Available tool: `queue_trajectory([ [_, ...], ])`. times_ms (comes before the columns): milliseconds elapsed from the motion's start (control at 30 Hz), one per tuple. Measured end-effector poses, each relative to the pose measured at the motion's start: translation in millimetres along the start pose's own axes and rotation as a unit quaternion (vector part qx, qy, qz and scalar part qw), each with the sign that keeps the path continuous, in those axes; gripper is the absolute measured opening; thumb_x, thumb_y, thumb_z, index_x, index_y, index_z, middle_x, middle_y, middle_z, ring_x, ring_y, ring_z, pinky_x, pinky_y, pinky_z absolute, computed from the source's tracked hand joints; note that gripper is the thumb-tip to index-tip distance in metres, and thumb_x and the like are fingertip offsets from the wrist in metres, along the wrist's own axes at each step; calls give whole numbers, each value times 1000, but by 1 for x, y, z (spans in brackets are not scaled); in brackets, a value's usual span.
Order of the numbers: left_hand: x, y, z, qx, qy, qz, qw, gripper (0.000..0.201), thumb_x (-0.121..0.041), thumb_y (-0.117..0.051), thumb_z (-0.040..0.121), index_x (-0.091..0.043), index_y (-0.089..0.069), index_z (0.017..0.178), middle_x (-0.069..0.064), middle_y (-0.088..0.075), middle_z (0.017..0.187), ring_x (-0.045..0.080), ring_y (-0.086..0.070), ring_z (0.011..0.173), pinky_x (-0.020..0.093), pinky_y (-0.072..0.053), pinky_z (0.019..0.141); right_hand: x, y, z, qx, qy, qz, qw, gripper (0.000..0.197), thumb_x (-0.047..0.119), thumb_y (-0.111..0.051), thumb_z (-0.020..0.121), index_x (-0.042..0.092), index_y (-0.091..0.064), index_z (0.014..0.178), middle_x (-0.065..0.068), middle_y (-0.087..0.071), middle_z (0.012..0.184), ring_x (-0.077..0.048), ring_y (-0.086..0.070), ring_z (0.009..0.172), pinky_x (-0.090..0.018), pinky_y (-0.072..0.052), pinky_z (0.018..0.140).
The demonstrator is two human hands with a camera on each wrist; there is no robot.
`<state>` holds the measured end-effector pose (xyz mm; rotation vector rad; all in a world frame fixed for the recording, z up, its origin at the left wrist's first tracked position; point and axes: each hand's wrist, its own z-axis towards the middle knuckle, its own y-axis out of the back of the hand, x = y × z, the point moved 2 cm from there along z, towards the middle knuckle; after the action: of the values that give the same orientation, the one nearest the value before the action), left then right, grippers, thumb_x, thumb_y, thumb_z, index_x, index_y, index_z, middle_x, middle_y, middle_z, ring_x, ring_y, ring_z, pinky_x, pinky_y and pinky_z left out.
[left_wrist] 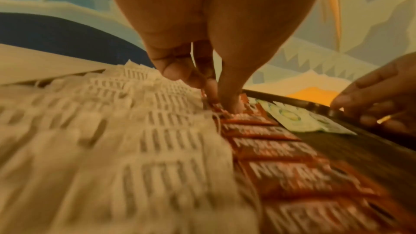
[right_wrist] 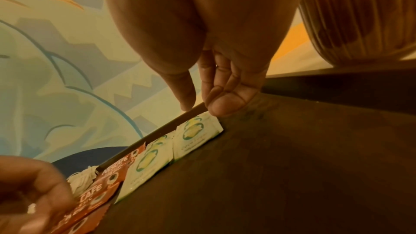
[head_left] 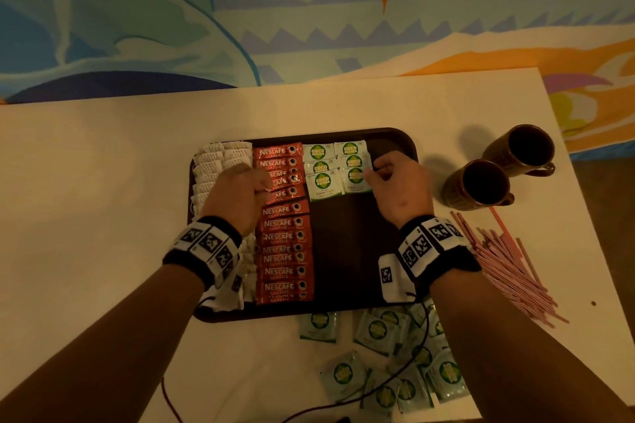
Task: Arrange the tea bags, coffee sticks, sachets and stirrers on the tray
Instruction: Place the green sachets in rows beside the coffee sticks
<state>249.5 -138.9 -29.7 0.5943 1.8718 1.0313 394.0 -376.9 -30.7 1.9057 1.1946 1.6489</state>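
A dark tray (head_left: 395,135) holds a column of white tea bags (head_left: 213,161) at the left, red coffee sticks (head_left: 285,237) beside them, and green-and-white sachets (head_left: 323,182) in two short columns at the far end. My left hand (head_left: 263,187) bends down over the upper coffee sticks, and its fingertips (left_wrist: 229,102) pinch the left end of one coffee stick (left_wrist: 243,116). My right hand (head_left: 372,172) is at the right edge of the sachets, holding nothing. One of its fingertips (right_wrist: 225,104) touches the corner of the outer sachet (right_wrist: 195,134).
Loose sachets (head_left: 378,330) lie scattered on the white table in front of the tray. A heap of pink stirrers (head_left: 508,264) lies to the right. Two brown mugs (head_left: 481,182) stand at the right rear. A thin cable runs across the near sachets.
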Motion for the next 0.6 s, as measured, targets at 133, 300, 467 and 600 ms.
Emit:
queue_trajectory([
  [133, -7, -14, -8, -2, 1, 23, 1000, 35, -16, -75, 88, -20, -65, 121, 4, -56, 125, 26, -51, 120, 44, -47, 103, -2, 3, -12, -3, 4, 13, 1000, 29, 33, -73, 93, 16, -68, 116, 1, -71, 105, -12, -64, 92, -30, -56, 81],
  [300, -9, -18, -9, -20, -22, 39, 999, 31, -17, -72, 91, -19, -66, 122, 7, -54, 133, 31, -48, 126, 45, -46, 103, -13, 10, -23, -4, -11, 17, 1000, 31, 32, -74, 93, 17, -68, 119, 1, -70, 108, -12, -64, 94, -27, -52, 80],
  [467, -12, -17, -10, -49, -32, 50, 997, 30, -20, -67, 96, -19, -64, 125, 11, -55, 130, 35, -50, 122, 49, -49, 99, -18, 16, -36, -17, -9, 22, 1000, 29, 28, -74, 93, 16, -69, 119, 1, -71, 106, -11, -62, 92, -15, -42, 71],
  [600, -14, -19, -14, -33, -32, 55, 997, 33, -20, -64, 97, -19, -64, 130, 13, -53, 134, 35, -49, 124, 49, -49, 100, -19, 23, -48, -15, -7, 34, 999, 27, 27, -74, 94, 17, -69, 118, 3, -70, 104, -11, -63, 93, -21, -45, 76],
])
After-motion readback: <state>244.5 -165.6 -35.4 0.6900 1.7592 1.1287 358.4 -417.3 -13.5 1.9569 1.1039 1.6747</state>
